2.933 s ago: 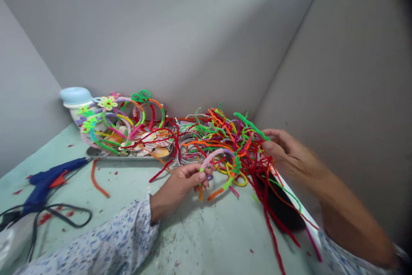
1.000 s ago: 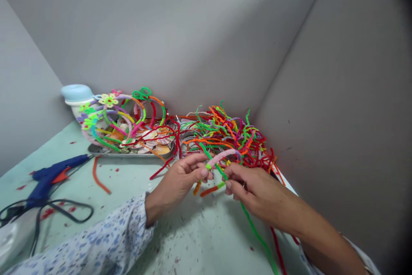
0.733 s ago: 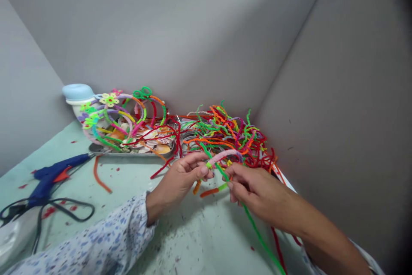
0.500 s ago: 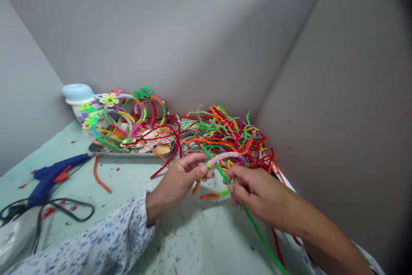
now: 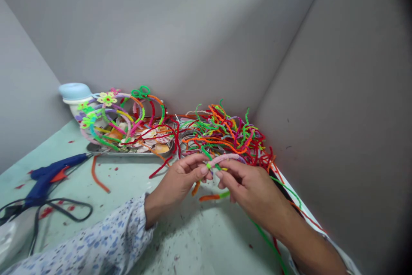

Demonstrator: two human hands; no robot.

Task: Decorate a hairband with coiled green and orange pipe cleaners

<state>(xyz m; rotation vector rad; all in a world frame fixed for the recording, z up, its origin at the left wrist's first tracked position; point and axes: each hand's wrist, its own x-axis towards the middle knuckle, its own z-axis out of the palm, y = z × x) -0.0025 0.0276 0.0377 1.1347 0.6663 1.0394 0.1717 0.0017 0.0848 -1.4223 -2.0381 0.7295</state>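
Observation:
Between my hands is a headband (image 5: 229, 157) wrapped in fuzzy stems, pink and lilac on top, with orange and green at its lower ends. My left hand (image 5: 184, 177) pinches it near the light-green band. A green pipe cleaner (image 5: 206, 152) crosses the headband there, its short end sticking up to the left. My right hand (image 5: 246, 185) is closed on this green stem close to the crossing, fingertips near my left thumb. The stem's long part trails down below my right wrist, and the wrist hides some of it.
Behind my hands lies a tangled heap of pipe cleaners (image 5: 231, 131). A metal tray (image 5: 138, 153) holds shells, with finished flower headbands (image 5: 107, 99) leaning over it by a white bottle (image 5: 76, 95). At left are a blue glue gun (image 5: 48, 176) and its black cord.
My right hand has moved up and left along the green stem to the crossing. The stem's lower part now runs behind my right wrist. My left hand keeps its hold.

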